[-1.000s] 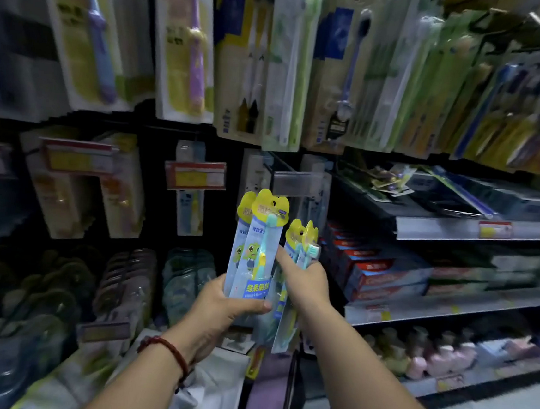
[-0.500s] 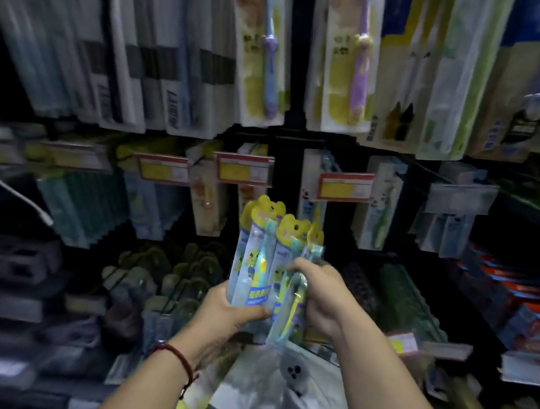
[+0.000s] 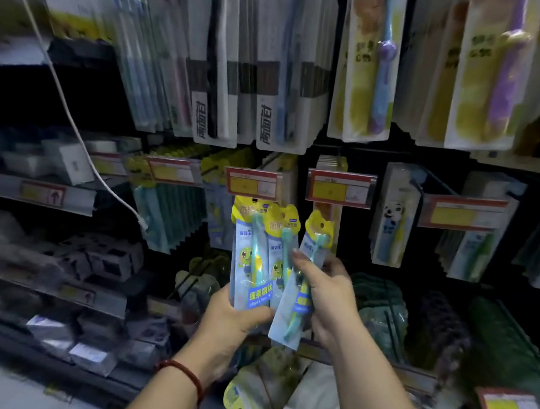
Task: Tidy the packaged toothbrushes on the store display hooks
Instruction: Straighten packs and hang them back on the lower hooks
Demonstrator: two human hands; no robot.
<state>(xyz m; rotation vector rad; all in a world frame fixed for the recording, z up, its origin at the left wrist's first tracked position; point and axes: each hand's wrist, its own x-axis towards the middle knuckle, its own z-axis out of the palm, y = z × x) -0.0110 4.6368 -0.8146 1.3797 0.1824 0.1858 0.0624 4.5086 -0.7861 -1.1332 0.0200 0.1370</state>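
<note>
two bare hands met in front of the display rack, each gripping packaged toothbrushes. the left hand (image 3: 237, 320), with a red cord bracelet (image 3: 187, 375) on its wrist, had fingers and thumb curled round the bottom of a small fan of blue packs (image 3: 246, 268) with yellow cartoon tops, held upright. at least two packs showed; whether more sat behind them could not be told. the right hand (image 3: 330, 297) pinched a single matching pack (image 3: 288, 321), tilted so its yellow top leaned right and its lower end hung below the fan, its edge overlapping the left hand's packs. both lots were held in the air just below a red and yellow price tag (image 3: 252, 183). a second price tag (image 3: 341, 189) sat just to the right of the first. above hung rows of longer carded toothbrushes, among them a pack with a blue and purple brush (image 3: 381, 83). a pack with a panda face (image 3: 393, 216) hung further right. a white cable (image 3: 71, 126) ran down across the left shelves. more yellow-topped packs (image 3: 253, 397) lay low beneath the forearms, blurred.
</note>
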